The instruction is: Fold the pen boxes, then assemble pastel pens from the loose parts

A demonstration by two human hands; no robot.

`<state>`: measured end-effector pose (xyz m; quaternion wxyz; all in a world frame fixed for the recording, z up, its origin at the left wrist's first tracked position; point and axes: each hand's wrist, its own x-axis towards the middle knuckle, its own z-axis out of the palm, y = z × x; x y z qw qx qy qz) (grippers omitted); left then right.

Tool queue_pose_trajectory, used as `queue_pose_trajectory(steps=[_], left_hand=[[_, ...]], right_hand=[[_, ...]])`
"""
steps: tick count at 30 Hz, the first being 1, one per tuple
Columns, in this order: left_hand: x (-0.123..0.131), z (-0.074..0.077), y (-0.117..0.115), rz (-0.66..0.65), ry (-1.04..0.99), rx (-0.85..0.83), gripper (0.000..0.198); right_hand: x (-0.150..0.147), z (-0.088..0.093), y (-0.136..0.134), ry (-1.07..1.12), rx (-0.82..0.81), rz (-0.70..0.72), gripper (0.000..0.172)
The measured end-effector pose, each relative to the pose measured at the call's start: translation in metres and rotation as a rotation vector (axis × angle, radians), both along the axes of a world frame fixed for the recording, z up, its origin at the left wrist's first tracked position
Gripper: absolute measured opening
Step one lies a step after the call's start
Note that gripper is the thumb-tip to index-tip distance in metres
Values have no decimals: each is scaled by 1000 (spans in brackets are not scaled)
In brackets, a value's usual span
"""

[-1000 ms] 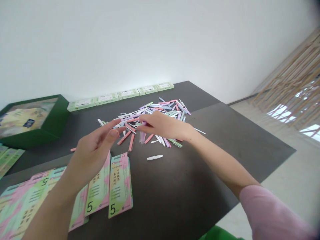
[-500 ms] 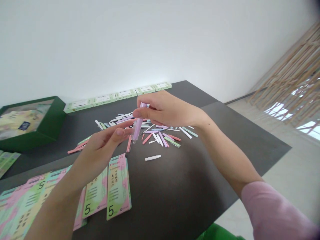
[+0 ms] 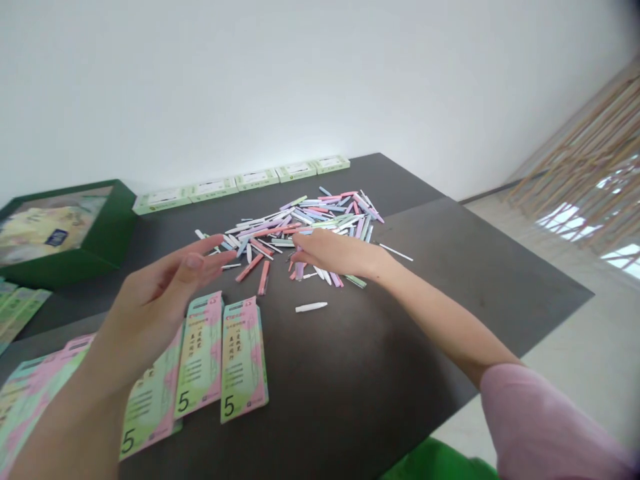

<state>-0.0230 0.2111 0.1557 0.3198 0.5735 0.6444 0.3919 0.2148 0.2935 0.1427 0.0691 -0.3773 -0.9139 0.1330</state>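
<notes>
My right hand (image 3: 330,252) is low over the front of a heap of pastel pens and sticks (image 3: 310,215). Its fingers are closed round a purple pen (image 3: 299,270), whose lower end shows beneath them. To the left, my left hand (image 3: 173,283) is held above the cards, fingers spread and nothing in them. A white pen piece (image 3: 311,307) lies alone in front of the heap. Printed cards marked 5 (image 3: 245,360) overlap in a row on the dark table (image 3: 340,393), partly behind my left forearm.
An open green box (image 3: 107,233) with bagged items stands at the left. Several flat pale green boxes (image 3: 213,189) line the wall side of the table. More green packs (image 3: 20,310) lie at the left edge. The table's right edge borders a pale floor.
My right hand has lowered onto the heap with the purple pen, away from my left hand. My left hand has moved left and its fingers no longer touch the pen. More of the heap shows.
</notes>
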Motion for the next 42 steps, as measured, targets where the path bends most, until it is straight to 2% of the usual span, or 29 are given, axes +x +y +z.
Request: queue_pose_trajectory(steps=[4,10,15,20,23,25,27,29,30,32,34,35,37,39,42], left_hand=[[0,-7,5,-79,103,-5,70],[26,-4,20,-299,294,76,65],[42,4,30,-511,225,25,49],[47,13,30,-548,40,11,39],[50,15,28,-551,17,17,35],[51,15,27,-517,4,59,30],[51,15,25,-439,-33,95,29],[48,13,24,-339,40,153,31],[45,12,24,-295,166,192,33],[39,10,26,-258,588,254,37],[34,7,30,-309,981,242,39],[32,6,32,-348,1091,218,38],[31,6,36,-463,1197,164,32],[34,7,38,-566,1263,109,34],[37,10,39,-622,1328,51,39]], right_hand=[[6,8,-4,57,-32,22,21],[12,44,-10,239,-88,105,23],[9,70,-13,218,-25,129,21],[5,82,-14,187,-9,148,23],[4,86,-12,202,-1,162,23],[4,87,-11,288,-49,151,22],[4,82,-10,451,-121,108,23],[2,68,-9,704,-220,21,29],[0,57,-9,872,-297,-41,32],[-4,29,-9,1318,-535,-216,35],[-9,-1,-12,1667,-919,-361,36],[-13,-14,-15,1721,-1103,-432,40],[-21,-35,-21,1779,-1322,-524,47],[-31,-43,-26,1821,-1412,-572,48],[-48,-40,-31,1878,-1490,-589,46]])
